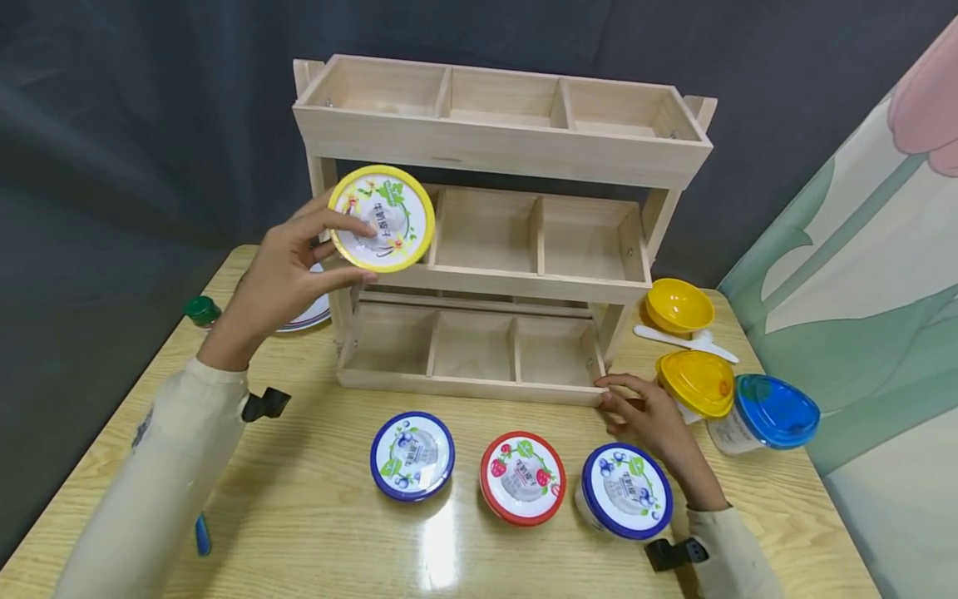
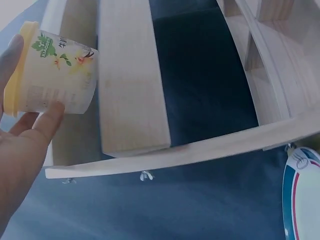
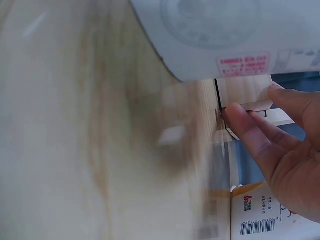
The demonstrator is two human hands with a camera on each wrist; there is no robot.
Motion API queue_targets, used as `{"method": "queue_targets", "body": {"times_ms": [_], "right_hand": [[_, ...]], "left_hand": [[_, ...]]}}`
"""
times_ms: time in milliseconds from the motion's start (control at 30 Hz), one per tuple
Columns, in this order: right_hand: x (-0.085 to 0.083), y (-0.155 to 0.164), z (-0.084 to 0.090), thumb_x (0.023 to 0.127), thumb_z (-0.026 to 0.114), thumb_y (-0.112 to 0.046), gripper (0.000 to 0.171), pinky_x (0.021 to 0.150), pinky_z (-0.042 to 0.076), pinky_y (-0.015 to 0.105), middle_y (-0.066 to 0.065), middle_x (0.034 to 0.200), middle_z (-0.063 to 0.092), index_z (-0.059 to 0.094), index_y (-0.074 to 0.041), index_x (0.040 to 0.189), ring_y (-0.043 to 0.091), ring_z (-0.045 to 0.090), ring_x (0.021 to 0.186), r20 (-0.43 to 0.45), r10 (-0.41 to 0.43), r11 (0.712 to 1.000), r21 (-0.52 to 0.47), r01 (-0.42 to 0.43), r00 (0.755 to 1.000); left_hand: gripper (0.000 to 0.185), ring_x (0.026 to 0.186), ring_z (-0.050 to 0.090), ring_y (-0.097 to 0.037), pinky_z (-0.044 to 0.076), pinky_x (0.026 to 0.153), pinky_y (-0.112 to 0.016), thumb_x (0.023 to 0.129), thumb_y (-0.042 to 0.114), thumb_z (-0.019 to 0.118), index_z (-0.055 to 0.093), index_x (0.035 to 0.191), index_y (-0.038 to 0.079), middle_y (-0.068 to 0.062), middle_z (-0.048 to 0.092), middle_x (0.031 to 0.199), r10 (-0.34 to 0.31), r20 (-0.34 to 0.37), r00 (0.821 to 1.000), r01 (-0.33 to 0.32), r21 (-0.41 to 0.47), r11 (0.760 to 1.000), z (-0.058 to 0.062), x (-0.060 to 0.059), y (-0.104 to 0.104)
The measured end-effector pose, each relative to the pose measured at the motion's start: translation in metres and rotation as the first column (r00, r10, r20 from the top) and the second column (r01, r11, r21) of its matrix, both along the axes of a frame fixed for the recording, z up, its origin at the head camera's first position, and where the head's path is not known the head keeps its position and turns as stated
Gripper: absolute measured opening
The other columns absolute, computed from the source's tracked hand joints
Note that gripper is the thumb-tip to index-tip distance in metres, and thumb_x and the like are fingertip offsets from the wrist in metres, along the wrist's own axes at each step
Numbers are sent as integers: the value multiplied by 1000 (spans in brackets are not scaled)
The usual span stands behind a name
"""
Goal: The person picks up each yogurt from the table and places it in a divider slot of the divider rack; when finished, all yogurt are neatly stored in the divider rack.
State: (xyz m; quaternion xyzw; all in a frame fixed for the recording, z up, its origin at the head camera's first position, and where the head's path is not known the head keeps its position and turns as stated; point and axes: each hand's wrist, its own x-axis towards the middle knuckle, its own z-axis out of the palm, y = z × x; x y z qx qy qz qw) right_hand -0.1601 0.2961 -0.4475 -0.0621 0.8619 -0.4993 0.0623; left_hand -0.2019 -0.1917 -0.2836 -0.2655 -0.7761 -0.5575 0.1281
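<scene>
My left hand (image 1: pixel 280 258) holds a tub with a yellow lid (image 1: pixel 382 218), raised in front of the left end of the wooden shelf rack's middle tier. The fingers and thumb grip the tub around its lid; its clear printed side (image 2: pixel 60 75) shows in the left wrist view. The wooden shelf rack (image 1: pixel 479 287) has three tiers, each divided into three compartments. At its bottom right corner my right hand (image 1: pixel 651 416) pinches the lowest tier's end. In the right wrist view, thumb and fingers (image 3: pixel 257 142) lie on either side of that wooden corner (image 3: pixel 245 92).
Before the rack stand two blue-lidded tubs (image 1: pixel 412 457) and a red-lidded tub (image 1: pixel 522 478). To the right are a yellow bowl (image 1: pixel 679 306), a white plastic knife (image 1: pixel 684 342), a yellow-capped tub (image 1: pixel 696 384) and a blue-capped tub (image 1: pixel 774 412). A plate (image 1: pixel 310 314) and green-capped bottle (image 1: pixel 202 311) sit left.
</scene>
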Motion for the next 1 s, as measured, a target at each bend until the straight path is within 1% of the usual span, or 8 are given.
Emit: {"method": "queue_targets", "body": {"times_ms": [167,333,433,600,733,767,867,1000], "right_hand": [[1,0,0,110,61,-1,30,67,65,31,29,119,71,67,3,140,25,74,81,-5,9,1000,10,-9,1000],[1,0,1,110,61,-1,31,70,65,31,30,125,68,67,2,141,30,74,92,10,8,1000,-4,-8,1000],[1,0,0,110,60,1,32,70,65,32,30,127,67,66,2,141,31,74,95,15,4,1000,-9,-4,1000],[2,0,0,110,59,1,32,71,65,32,31,128,67,66,2,142,29,75,94,30,-7,1000,-13,7,1000],[2,-1,0,111,59,-1,31,70,65,32,31,126,67,66,2,142,28,75,90,37,-16,1000,-8,16,999],[3,-1,-1,111,59,-1,31,69,65,32,31,125,68,66,2,141,28,75,88,36,-18,1000,-4,18,999],[2,-1,-1,111,58,-1,31,69,65,32,32,126,68,66,3,141,28,75,89,28,-19,1000,5,19,999],[1,-1,0,111,57,0,31,70,66,33,32,130,65,66,3,141,31,74,98,22,-19,1000,-1,19,1000]], "left_hand": [[46,150,45,-34,53,104,-22,85,-19,83,70,127,-9,-9,39,169,21,30,999,-22,22,1000,-3,-14,0],[42,147,46,-33,52,107,-25,91,-10,83,72,132,-4,-10,41,163,75,66,995,-73,-26,997,-4,-23,-1],[40,140,54,-34,55,101,-21,95,-4,81,72,134,0,-9,43,159,85,114,990,-82,-27,996,-7,-27,-1],[39,130,62,-25,54,96,-17,102,4,76,68,140,5,-10,51,149,87,188,978,-80,-46,996,-11,-29,0],[41,132,61,-25,53,94,-16,105,7,73,62,145,7,-13,53,150,102,227,969,-88,-68,994,-11,-27,0],[42,133,60,-27,53,95,-16,105,8,73,61,145,7,-13,52,152,103,230,968,-89,-72,993,-10,-27,0],[47,148,48,-29,48,109,-18,105,10,74,60,149,6,-12,37,169,105,226,968,-91,-73,993,-8,-26,-1],[51,163,26,-27,35,125,-34,104,11,76,60,152,4,-6,20,180,130,195,972,-119,-67,991,-4,-21,-4]]}}
